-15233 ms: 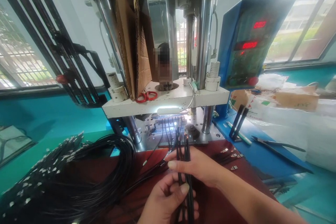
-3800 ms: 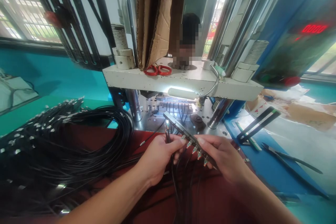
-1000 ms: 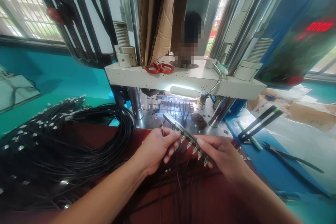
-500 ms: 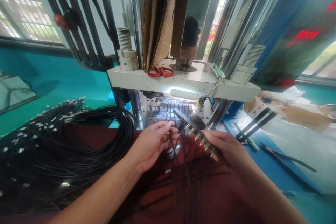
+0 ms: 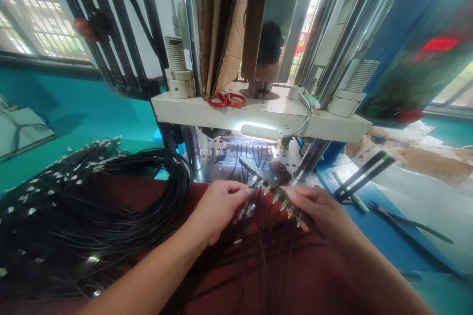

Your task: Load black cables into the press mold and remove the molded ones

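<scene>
Gripping a likely stiff metal bar [image 5: 275, 189], tilted above the maroon worktop [image 5: 314, 275], is the right hand [image 5: 318, 207]; the left hand [image 5: 220, 206] pinches a limp-looking black cable [image 5: 246, 213], best held just behind its plug [image 5: 253, 181].

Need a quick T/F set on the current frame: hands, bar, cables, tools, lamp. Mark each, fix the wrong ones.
1. The right hand holds the metal bar. True.
2. The large cable bundle lies to the right of both hands. False: it lies to their left.
3. The pliers lie on the blue surface. True.
4. The red scissor handles lie beside the pliers. False: they rest on the white press plate.
5. The left hand is close to the bar. True.
6. The lamp is off. False: it is lit.
</scene>
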A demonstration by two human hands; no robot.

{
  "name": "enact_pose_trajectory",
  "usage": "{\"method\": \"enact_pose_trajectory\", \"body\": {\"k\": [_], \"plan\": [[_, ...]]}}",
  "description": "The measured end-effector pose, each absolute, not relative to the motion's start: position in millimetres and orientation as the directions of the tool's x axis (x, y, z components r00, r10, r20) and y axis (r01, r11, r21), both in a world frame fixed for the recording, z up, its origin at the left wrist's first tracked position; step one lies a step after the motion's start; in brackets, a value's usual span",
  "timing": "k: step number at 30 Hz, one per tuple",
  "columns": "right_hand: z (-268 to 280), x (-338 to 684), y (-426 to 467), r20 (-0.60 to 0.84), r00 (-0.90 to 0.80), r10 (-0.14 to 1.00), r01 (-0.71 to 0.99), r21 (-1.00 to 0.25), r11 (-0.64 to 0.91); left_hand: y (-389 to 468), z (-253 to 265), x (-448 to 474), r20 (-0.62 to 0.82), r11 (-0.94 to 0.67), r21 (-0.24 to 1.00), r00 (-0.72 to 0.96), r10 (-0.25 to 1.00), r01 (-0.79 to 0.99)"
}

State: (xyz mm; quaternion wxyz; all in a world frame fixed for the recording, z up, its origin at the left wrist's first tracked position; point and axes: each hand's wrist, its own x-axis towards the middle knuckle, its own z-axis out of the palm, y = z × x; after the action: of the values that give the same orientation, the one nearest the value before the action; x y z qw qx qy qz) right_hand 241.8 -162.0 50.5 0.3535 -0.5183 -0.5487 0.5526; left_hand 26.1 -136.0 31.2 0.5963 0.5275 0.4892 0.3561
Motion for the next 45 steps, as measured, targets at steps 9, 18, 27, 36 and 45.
{"method": "enact_pose_trajectory", "body": {"k": [9, 18, 27, 36, 45], "plan": [[51.5, 241.5, -162.8, -0.188, -0.232, 0.954, 0.207, -0.968, -0.141, -137.2, 30.8, 24.2, -0.211, 0.181, 0.975, 0.273, 0.939, 0.130], [48.6, 240.3, -162.6, -0.182, -0.247, 0.952, 0.224, -0.966, -0.126, -137.4, 30.6, 22.7, -0.141, 0.076, 0.967, 0.263, 0.954, 0.243], [45.8, 240.1, -163.6, -0.156, -0.280, 0.947, 0.214, -0.972, -0.097, -136.0, 33.5, 25.9, -0.225, 0.223, 0.974, 0.284, 0.932, 0.041], [51.6, 234.0, -166.4, -0.187, -0.299, 0.936, 0.297, -0.950, -0.095, -137.0, 32.5, 28.5, -0.247, 0.254, 0.967, 0.244, 0.938, 0.001], [43.4, 234.3, -167.7, -0.108, -0.286, 0.952, 0.372, -0.928, 0.007, -137.2, 31.8, 25.8, -0.250, 0.263, 0.965, 0.270, 0.930, -0.009]]}}
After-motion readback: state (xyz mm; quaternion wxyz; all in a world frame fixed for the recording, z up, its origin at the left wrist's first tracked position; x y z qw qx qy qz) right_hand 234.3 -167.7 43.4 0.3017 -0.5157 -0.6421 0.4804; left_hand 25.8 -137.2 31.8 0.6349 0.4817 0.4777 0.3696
